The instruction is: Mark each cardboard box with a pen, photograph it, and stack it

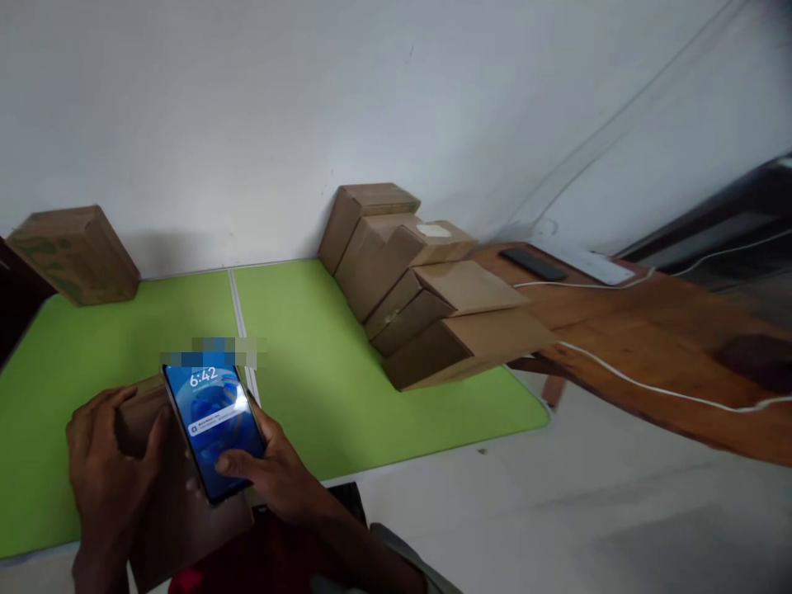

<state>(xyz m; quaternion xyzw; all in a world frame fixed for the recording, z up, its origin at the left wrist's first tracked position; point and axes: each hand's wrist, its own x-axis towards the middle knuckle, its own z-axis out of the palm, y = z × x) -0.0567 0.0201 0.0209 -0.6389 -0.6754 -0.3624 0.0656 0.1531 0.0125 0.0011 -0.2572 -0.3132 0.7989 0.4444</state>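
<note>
My right hand (278,474) holds a lit smartphone (214,429) with a blue lock screen, thumb lying across its lower part. The phone rests on top of a brown cardboard box (179,520) at the near edge of the green table mat (346,396). My left hand (108,474) grips the left side of that same box, fingers curled over its top edge.
A row of several leaning cardboard boxes (421,289) sits at the mat's far right by the white wall. Another printed box (74,254) stands at the far left. A wooden bench (668,346) on the right carries a dark phone (533,264) and white cables (649,386).
</note>
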